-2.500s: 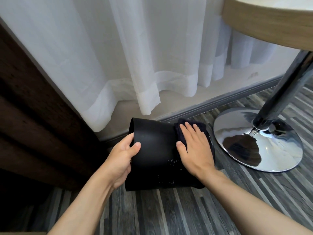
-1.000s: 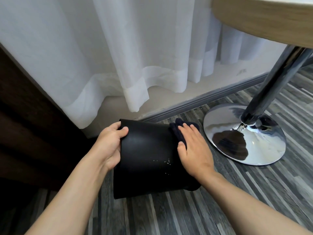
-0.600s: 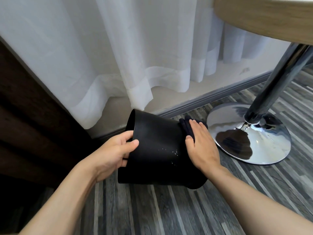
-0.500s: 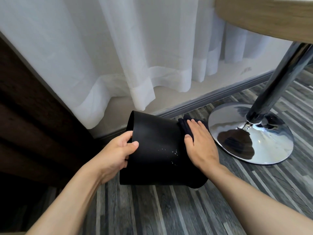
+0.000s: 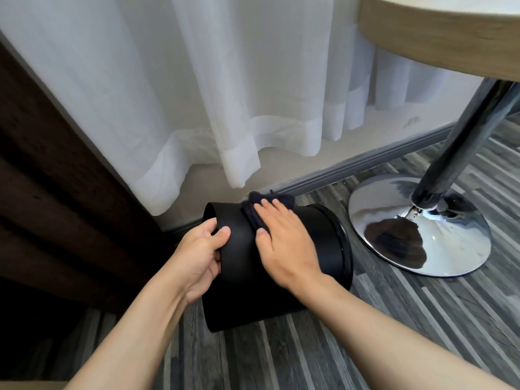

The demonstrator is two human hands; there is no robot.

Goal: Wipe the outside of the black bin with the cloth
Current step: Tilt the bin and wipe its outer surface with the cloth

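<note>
Bin [image 5: 242, 277]: black, lay on its side on the floor [image 5: 394, 319] by the curtain [image 5: 197, 94]. Your left hand [image 5: 199, 257] gripped its left edge. Your right hand [image 5: 287, 243], flat and open, pressed the cloth [image 5: 254, 211] onto its upper side.

Just the one camera here, head-mounted and wide-angle, looking forward and steeply down at the floor [image 5: 394, 319] from close up. Both forearms come in from the bottom edge and meet mid-frame. A white curtain [image 5: 197, 94] fills the top, and a bench edge [image 5: 439, 43] cuts the upper right corner. Straight lines bow near the edges. No second view to compare with.
</note>
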